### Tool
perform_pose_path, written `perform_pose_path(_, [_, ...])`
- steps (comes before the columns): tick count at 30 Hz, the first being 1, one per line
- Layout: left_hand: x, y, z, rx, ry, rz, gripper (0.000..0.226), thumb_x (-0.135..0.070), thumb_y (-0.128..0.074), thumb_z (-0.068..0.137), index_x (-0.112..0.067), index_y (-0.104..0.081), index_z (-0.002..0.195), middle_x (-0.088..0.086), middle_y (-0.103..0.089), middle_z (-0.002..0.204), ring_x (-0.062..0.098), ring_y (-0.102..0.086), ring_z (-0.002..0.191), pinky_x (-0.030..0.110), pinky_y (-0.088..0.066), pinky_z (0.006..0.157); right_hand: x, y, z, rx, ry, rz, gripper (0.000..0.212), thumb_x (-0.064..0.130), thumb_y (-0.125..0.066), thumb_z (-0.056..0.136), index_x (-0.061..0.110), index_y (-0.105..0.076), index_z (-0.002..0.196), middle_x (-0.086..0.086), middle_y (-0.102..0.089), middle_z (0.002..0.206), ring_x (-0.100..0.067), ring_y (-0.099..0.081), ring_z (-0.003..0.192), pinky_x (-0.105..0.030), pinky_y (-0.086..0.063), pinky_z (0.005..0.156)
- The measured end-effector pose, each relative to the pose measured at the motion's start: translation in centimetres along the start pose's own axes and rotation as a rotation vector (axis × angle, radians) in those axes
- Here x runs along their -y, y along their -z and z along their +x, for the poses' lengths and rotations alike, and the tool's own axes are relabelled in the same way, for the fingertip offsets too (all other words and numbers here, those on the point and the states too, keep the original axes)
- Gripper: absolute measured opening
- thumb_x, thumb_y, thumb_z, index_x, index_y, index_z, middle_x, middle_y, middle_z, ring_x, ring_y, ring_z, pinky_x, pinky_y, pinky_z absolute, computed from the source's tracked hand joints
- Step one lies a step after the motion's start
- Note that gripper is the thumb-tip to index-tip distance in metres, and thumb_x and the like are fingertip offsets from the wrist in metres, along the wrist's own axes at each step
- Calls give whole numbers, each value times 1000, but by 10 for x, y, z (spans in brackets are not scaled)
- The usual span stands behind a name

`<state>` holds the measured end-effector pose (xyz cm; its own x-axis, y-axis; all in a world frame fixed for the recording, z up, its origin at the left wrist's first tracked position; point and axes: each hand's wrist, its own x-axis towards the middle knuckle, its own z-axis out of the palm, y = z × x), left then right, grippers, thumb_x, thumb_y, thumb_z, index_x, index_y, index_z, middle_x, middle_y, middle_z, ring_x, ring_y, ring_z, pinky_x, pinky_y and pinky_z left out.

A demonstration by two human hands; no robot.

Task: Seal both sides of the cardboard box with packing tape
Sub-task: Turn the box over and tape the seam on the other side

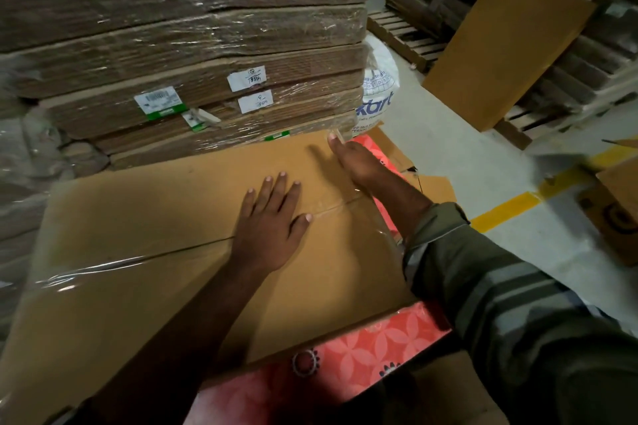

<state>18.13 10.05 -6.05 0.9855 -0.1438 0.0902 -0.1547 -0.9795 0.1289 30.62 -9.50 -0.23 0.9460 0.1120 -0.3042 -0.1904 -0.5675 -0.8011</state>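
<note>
A large brown cardboard box (138,252) lies flat before me, its top flaps closed along a centre seam. Clear packing tape (103,264) runs shiny along that seam from the left edge toward the right. My left hand (276,217) lies flat on the seam with fingers spread and straight. My right hand (355,159) reaches along the box's right edge, fingers extended, its fingertip touching a strip of clear tape at the far right corner. No tape roll is visible.
A tall shrink-wrapped stack of flat cartons (190,62) stands right behind the box. Red floral fabric (362,352) lies under the box at the near and right sides. A leaning cardboard sheet (500,52), pallets and a yellow floor line (504,210) are at the right.
</note>
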Motion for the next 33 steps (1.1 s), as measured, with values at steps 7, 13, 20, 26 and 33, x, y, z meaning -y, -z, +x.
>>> perform_pose_path(7, [-2, 1, -1, -10, 21, 17, 70, -63, -21, 104, -28, -23, 165, 0, -13, 175, 26, -12, 161, 51, -14, 128, 20, 12, 64, 69, -62, 35, 63, 74, -40, 95, 19, -58, 72, 0, -56, 63, -13, -51, 56, -27, -34, 57])
perform_pose_path(13, [-1, -2, -3, -22, 20, 26, 69, -63, -25, 105, -29, -22, 165, -2, -11, 175, 23, -10, 162, 51, -15, 128, 20, 22, 76, 107, -29, 30, 87, 82, -32, 91, 12, -62, 133, -3, -59, 117, -20, -57, 107, -34, -40, 96])
perform_pose_path(20, [-1, -1, -3, -26, 29, 12, 68, -63, -26, 105, -30, -24, 164, -4, -12, 175, 22, -11, 162, 51, -17, 128, 14, 10, 57, 136, 231, -217, 87, 73, -42, 96, 10, -35, 156, -12, -42, 159, -24, -40, 146, -29, -27, 113])
perform_pose_path(26, [1, -1, -1, -30, 26, 6, 67, -62, -26, 105, -30, -27, 163, -3, -17, 174, 22, -15, 161, 51, -19, 127, -19, 14, 25, 204, 283, -417, 100, 79, -35, 93, 8, -20, 161, -20, -9, 171, -28, -2, 159, -42, -9, 128])
perform_pose_path(33, [5, 5, 0, 19, 20, -16, 65, -60, -24, 104, -32, -28, 163, -3, -19, 174, 24, -17, 161, 51, -22, 126, -43, 23, -70, 241, 375, -693, 106, 79, -15, 86, 8, 1, 163, -12, 18, 170, -24, 19, 157, -38, 9, 124])
